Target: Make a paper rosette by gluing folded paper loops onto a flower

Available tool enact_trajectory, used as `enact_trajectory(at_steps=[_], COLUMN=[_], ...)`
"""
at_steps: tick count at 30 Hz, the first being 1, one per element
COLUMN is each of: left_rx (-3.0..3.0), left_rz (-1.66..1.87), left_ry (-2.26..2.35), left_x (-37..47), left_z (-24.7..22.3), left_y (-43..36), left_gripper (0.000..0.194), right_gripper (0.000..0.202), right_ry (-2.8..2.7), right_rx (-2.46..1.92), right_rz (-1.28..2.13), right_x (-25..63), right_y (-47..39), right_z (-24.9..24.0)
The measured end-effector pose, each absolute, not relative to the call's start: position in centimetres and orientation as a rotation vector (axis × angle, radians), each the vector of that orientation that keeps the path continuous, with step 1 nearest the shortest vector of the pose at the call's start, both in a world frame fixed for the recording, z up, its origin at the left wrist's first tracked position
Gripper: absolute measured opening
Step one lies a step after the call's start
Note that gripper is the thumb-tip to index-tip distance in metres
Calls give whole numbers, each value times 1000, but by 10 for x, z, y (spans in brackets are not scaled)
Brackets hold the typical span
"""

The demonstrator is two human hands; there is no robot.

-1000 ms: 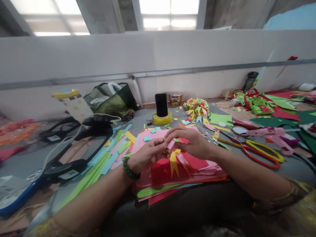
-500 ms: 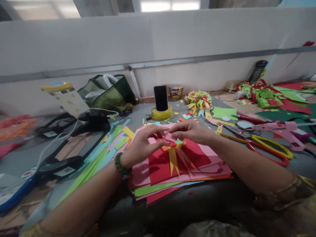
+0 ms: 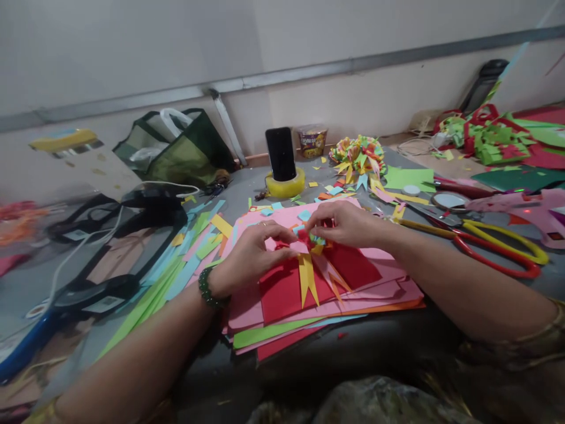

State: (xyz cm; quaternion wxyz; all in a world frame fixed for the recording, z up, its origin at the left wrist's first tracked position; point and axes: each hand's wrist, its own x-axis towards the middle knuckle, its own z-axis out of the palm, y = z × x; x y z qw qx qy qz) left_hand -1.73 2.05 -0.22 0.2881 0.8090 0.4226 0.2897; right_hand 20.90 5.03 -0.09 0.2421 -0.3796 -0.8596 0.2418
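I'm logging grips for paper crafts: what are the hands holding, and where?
Both the left hand and right hand pinch the small multicoloured paper-strip ornament at its gathered top; its swallowtail ends hang free.

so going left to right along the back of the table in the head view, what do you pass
green bag → phone standing in a yellow tape roll → small printed cup → multicoloured paper flower → pile of green and red paper cuttings

Craft workshop, grey worktable (image 3: 247,188) strewn with coloured paper sheets (image 3: 282,291), scissors (image 3: 494,247)
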Motion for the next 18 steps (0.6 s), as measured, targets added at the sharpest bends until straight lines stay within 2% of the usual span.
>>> enact_trajectory(at_steps=[4,18], left_rx=[2219,2417], left_rz=[744,560], left_ry=[1148,1312], left_x=[-15,-12], left_z=[-8,-13], left_y=[22,19], left_gripper=[12,8], right_gripper=[37,41], right_ry=[-2513,-2779], right_rx=[-1093,-1066], right_rz=[573,419], right_x=[208,200], right_y=[43,33], right_z=[5,7])
